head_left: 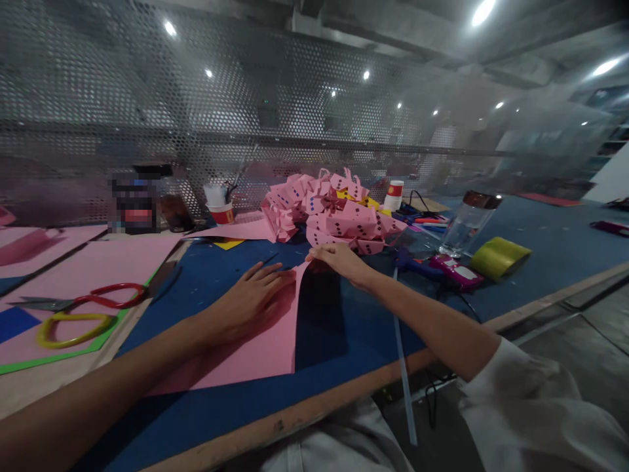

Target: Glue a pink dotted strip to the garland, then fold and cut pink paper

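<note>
A sheet of pink paper (246, 367) lies on the blue tabletop in front of me. My left hand (255, 295) rests flat on it with the fingers stretched out. With thumb and fingers closed, my right hand (337, 259) pinches the paper's far right corner and lifts it slightly, so the right edge curves upward. Just beyond my right hand is a heap of folded pink paper pieces (339, 216) with dark spots on them.
Scissors (88, 301) with red and yellow handles lie on paper at left. Paper cups (222, 213) stand behind. To the right are a glue gun (455, 272), a clear glue stick (403, 367), a bottle (466, 223) and a yellow tape roll (500, 257). The table's wooden edge (304, 419) runs nearest me.
</note>
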A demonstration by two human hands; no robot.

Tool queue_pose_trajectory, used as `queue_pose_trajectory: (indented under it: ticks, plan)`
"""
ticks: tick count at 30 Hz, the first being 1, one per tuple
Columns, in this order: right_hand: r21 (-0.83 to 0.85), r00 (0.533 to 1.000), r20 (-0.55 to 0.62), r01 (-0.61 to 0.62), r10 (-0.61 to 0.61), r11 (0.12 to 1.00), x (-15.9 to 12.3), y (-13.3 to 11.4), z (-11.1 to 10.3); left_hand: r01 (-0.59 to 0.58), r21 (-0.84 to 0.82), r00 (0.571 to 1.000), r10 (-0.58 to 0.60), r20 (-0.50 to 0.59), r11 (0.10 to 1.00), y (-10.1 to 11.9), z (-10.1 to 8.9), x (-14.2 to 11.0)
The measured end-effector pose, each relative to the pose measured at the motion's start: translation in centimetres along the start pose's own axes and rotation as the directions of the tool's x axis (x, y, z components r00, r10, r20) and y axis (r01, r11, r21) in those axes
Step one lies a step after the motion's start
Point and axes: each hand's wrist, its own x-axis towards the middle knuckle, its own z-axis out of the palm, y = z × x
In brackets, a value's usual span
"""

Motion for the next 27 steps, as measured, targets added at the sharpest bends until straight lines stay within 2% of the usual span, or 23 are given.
queue_pose_trajectory:
  ticks: [2,7,13,21,27]
  plan:
    - [-0.028,1.0,-0.018,0.019,-0.019,0.999,0.3,0.1,-0.1,-0.003,0.001,1.0,0.003,-0.002,1.0,-0.2,0.2,0.0]
    - [-0.276,0.988,-0.031,0.137,-0.151,0.951,0.9,0.9,-0.8,0.039,-0.007,0.999,-0.039,0.006,0.999,-0.3,0.5,0.1]
    - [-0.384,0.994,0.026,0.111,-0.109,0.917,1.1,1.4,-1.1,0.042,-0.074,0.999,-0.04,0.018,0.996,0.2,0.3,0.3]
    - [-0.588,0.994,0.051,0.108,-0.097,0.801,0.4,0.7,-0.5,0.083,-0.066,0.992,-0.077,0.098,0.994,0.4,0.0,0.6]
    - [-0.613,0.99,0.089,0.14,-0.108,0.778,0.5,1.0,-0.6,0.096,-0.071,0.99,-0.088,0.107,0.993,0.8,-0.5,0.7]
